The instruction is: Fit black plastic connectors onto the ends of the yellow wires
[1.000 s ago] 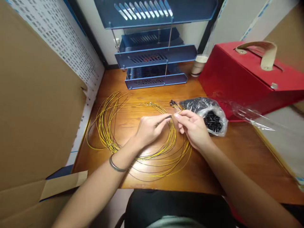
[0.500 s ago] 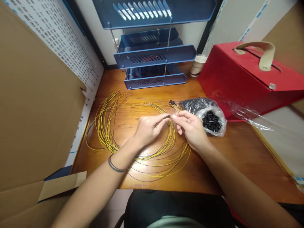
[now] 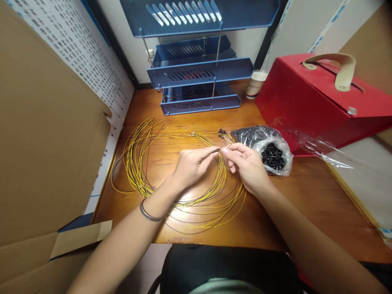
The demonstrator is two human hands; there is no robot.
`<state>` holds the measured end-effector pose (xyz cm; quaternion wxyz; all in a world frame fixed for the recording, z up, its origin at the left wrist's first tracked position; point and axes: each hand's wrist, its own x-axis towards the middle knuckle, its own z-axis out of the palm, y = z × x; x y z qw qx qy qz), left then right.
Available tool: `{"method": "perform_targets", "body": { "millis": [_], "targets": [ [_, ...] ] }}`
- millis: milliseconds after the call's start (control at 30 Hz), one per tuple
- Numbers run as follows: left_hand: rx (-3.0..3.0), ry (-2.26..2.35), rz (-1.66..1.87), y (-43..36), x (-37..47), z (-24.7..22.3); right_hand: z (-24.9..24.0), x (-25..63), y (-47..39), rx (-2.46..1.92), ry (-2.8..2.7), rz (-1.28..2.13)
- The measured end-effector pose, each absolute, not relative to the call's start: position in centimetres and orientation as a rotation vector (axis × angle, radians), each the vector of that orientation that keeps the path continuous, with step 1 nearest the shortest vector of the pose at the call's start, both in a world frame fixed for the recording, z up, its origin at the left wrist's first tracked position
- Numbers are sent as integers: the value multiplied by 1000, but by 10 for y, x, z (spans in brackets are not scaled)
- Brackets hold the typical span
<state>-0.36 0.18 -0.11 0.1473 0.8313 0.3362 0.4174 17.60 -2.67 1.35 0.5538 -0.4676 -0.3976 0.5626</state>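
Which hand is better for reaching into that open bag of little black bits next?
Probably the right hand: it's close beside the bag, while the left hand is farther away. The right hand seems to be pinching thin wire, though, so it might have to let go first.

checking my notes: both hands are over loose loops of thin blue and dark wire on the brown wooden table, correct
Not quite: the loose loops of thin wire are yellow and dark, not blue, as the head view shows. The left hand and the right hand are over them, and the loops lie on the brown wooden table.
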Motion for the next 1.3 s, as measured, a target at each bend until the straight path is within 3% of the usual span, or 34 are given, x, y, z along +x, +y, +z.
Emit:
{"method": "perform_targets", "body": {
  "millis": [1300],
  "targets": [
    [2442, 913, 1224, 1, -1, -1, 12, 172, -30, -1055, -856, 1425]
  ]
}}
